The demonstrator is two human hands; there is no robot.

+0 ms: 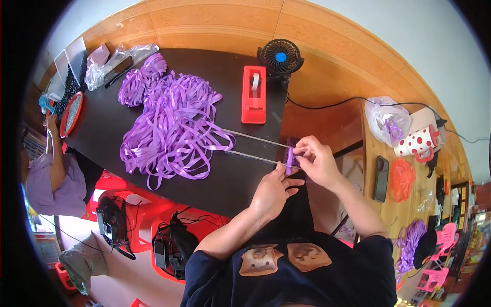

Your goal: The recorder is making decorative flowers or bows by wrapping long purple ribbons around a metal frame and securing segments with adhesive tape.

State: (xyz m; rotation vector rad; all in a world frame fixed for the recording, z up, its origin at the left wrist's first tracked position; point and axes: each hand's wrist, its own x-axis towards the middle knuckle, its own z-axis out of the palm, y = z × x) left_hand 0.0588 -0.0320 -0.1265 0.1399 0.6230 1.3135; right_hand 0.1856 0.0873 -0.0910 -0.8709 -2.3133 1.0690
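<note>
Two thin grey strands [255, 138], rods or cords, run side by side from under a big heap of glossy purple ribbon [174, 117] toward my hands. At their near right end a short band of purple ribbon [289, 159] crosses them. My right hand [318, 162] pinches at this band from the right, thumb and fingertips together. Below the lower strand, my left hand [272, 193] pinches the band's lower end between thumb and forefinger, its other fingers loosely apart. Some darker purple material by my right fingertips is partly hidden.
On the dark table stand a red tape dispenser [253, 102] and a small black fan [281, 57]. A red-rimmed tray [71, 114] lies far left, near another person [53, 179]. At right, a wooden table [381, 220] holds a phone, a dotted cup and bags. Red chairs [138, 215] stand lower left.
</note>
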